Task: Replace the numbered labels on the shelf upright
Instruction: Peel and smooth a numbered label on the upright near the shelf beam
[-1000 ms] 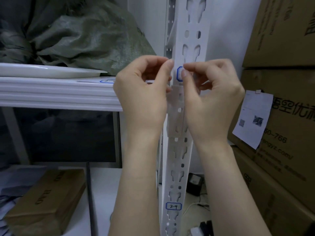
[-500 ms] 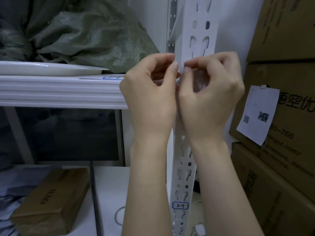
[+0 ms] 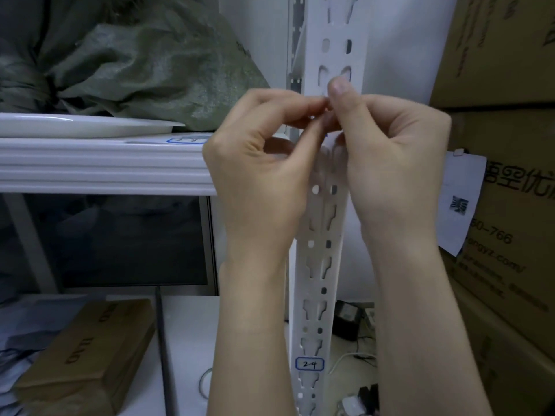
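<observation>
the left hand [image 3: 255,166] and the right hand [image 3: 390,157] curl their fingers and pinch a tiny label [image 3: 326,134], mostly hidden between their tips, in front of the white post [image 3: 336,31], so i think it is being peeled or stuck, and next needs a slow, careful pull or press.

Upper white metal shelf [image 3: 99,166], ribbed front beam: a shallow white plastic tray [image 3: 84,126] lay along its front edge, a grey-green woven sack [image 3: 150,70] behind it, and a blue-bordered paper label [image 3: 187,140] near the right front corner. Lower white shelf [image 3: 186,340]: a brown cardboard box [image 3: 90,355] rested at the left front.
</observation>
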Available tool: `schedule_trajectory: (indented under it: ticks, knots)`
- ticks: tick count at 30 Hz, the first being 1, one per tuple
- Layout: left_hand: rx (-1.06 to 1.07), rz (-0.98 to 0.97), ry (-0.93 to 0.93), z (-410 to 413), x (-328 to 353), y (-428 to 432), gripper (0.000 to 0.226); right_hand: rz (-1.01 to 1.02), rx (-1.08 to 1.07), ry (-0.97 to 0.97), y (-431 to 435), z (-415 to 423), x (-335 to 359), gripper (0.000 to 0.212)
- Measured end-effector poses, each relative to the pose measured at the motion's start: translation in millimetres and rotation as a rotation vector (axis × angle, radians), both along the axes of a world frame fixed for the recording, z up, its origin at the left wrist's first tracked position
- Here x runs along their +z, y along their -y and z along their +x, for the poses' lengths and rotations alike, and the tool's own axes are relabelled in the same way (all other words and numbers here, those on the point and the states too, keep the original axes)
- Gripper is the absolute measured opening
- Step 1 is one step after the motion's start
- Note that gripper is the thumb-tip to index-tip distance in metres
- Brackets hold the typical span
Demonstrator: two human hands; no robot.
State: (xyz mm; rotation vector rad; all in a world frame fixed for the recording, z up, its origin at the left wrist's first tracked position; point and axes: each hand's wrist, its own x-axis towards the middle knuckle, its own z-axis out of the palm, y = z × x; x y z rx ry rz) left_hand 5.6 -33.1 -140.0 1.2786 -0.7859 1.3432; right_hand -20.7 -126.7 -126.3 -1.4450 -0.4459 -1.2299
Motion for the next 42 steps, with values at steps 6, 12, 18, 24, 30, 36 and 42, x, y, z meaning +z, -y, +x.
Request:
schedule_trajectory:
  ticks: [6, 12, 18, 24, 30, 36, 42]
  knots:
    - [0.018, 0.009, -0.046, 1, 0, -1, 0.003, 0.009, 0.05, -0.06, 3, -3, 1, 0.006]
    - [0.038, 0.008, -0.03, 4, 0, 4, 0.003, 0.058, 0.125, -0.063, 9, -2, 1, 0.009]
    - [0.122, 0.073, -0.013, 7, 2, 11, 0.013, 0.205, -0.004, 0.001, 8, 9, -4, 0.01]
    - [0.186, -0.12, -0.141, 6, 7, 16, 0.024, 0.376, -0.045, -0.004, 7, 23, -11, 0.01]
    - [0.21, -0.013, -0.268, 5, 13, 14, 0.03, 0.357, 0.067, -0.059, -8, 29, -18, 0.014]
    - [0.469, 0.079, -0.374, 4, 7, 30, 0.042, 0.416, 0.107, -0.078, -8, 30, -22, 0.014]
    - [0.472, 0.029, -0.424, 5, 7, 32, 0.037, 0.423, 0.129, -0.092, -8, 29, -23, 0.013]
